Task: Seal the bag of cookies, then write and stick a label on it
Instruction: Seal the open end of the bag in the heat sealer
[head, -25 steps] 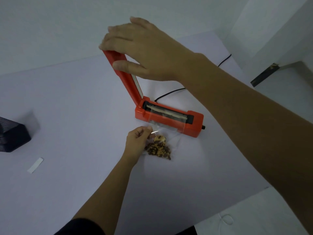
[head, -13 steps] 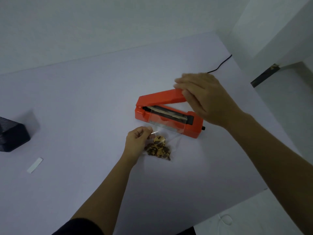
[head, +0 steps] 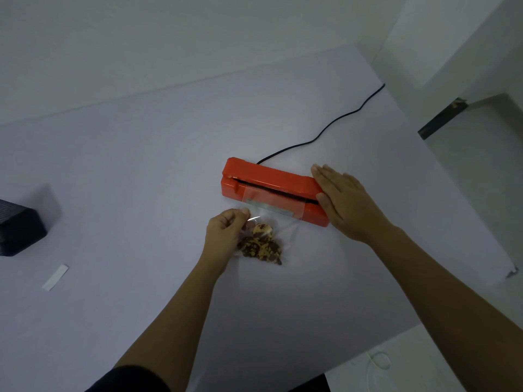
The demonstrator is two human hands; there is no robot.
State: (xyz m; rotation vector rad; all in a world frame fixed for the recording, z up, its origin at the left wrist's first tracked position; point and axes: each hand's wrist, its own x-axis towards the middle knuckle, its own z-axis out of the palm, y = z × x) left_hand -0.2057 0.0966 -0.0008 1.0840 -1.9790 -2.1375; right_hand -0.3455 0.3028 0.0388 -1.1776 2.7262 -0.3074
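A clear bag of cookies (head: 261, 243) lies on the white table (head: 141, 179), its open end tucked under the lowered lid of a red heat sealer (head: 268, 181). My left hand (head: 226, 232) pinches the bag's left edge beside the cookies. My right hand (head: 343, 202) lies flat, fingers together, pressing down on the right end of the sealer lid. A small white label strip (head: 55, 277) rests on the table at the far left.
The sealer's black cord (head: 325, 131) trails back right toward the table's far corner. A black box (head: 17, 224) sits at the left edge. The table's right and near edges drop to a pale floor.
My right hand has swung the sealer lid from upright down onto the bag's open end and now presses it flat. The left hand and the bag have stayed put.
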